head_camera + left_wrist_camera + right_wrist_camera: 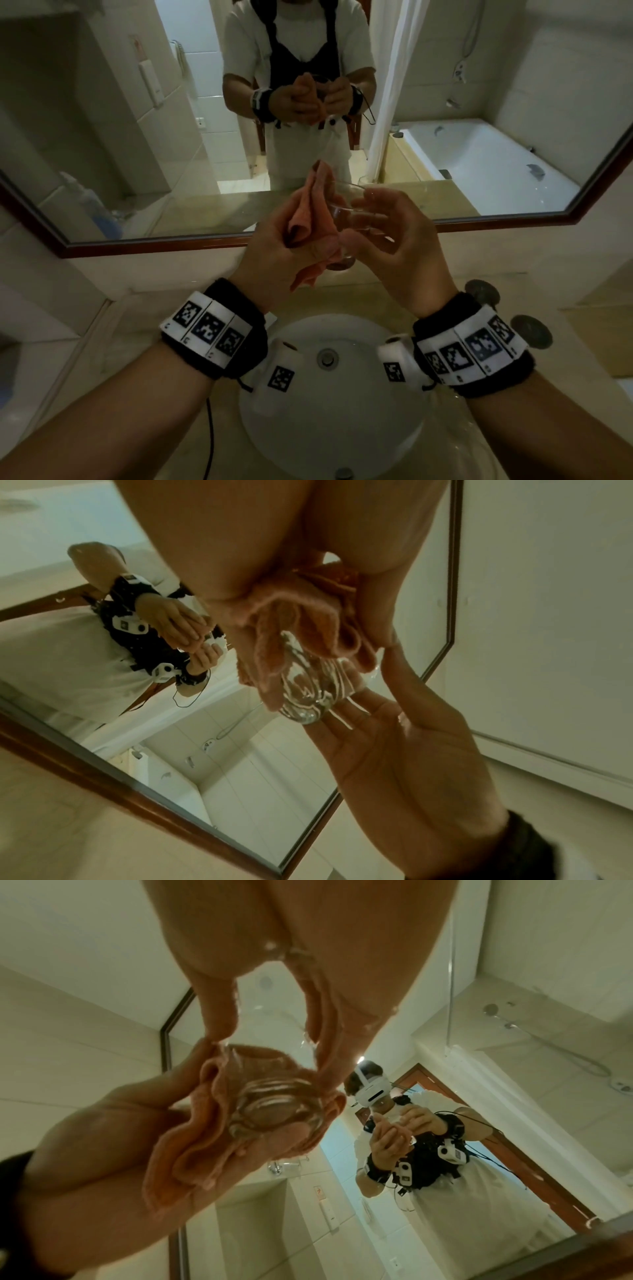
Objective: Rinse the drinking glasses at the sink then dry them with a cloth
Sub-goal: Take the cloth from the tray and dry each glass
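A clear drinking glass is held tilted above the sink, between both hands. My right hand grips it with thumb and fingertips around its wall. My left hand holds a bunched orange cloth pressed against the glass's left side. In the left wrist view the cloth folds over the glass, with the right hand beyond. In the right wrist view the cloth cups the thick base of the glass, and water drops cling to the fingers.
A white round basin with a drain lies under my wrists in a beige counter. Two dark round objects sit on the counter at right. A wood-framed mirror stands just behind the hands. A black cable hangs at left.
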Tool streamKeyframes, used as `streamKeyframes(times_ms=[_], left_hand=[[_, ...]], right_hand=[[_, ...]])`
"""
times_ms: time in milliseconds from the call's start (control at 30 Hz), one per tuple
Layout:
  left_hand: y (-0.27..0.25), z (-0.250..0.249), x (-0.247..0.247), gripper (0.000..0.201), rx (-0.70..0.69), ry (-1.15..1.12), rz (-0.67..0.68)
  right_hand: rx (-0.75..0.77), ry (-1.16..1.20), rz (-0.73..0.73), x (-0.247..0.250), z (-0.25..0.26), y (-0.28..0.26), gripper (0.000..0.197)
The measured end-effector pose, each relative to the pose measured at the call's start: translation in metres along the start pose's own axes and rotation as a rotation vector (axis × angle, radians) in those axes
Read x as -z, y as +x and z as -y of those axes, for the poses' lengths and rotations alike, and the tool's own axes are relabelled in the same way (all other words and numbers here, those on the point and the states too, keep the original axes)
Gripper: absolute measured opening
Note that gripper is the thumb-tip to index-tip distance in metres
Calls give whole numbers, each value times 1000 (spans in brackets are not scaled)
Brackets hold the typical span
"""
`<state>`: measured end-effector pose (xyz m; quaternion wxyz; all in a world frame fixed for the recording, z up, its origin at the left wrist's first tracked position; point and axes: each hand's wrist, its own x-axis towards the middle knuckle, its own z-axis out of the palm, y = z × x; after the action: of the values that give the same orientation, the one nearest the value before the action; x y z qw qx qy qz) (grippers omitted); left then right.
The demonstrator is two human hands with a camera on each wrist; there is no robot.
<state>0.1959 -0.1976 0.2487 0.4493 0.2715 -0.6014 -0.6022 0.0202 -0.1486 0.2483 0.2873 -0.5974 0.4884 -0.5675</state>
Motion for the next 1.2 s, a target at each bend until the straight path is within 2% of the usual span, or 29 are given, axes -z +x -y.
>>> streamKeyframes(times_ms=[67,200,300,433,567,733,933,1100,1200], left_hand=[[-3,-3,-8,68,-18,14,4],[-7,-11,-19,66,-51,56,-40],[-11,-16,-25,71,-74,49,-63],[-18,-18,-32,72,-106,95,-96],[-25,-18,-37,74,-93,108,-85],[-29,-24,-42,86,-104,98,-84],[-33,-25,-47,78,-119,88,-89],[-35,-23,-53,82,-123,118,-85],[-38,-23,-52,83,-117,102,-86]], right_hand=[[10,3,-25,5,4,-2,62],[48,66,11,18,9,2,48],[73,67,35,26,10,2,59],[72,87,87,29,13,-1,54],[81,77,60,30,20,-7,70],[46,174,99,40,26,-7,71],[23,239,160,40,25,-13,56],[84,95,90,38,29,-15,71],[74,131,100,41,30,-15,74]])
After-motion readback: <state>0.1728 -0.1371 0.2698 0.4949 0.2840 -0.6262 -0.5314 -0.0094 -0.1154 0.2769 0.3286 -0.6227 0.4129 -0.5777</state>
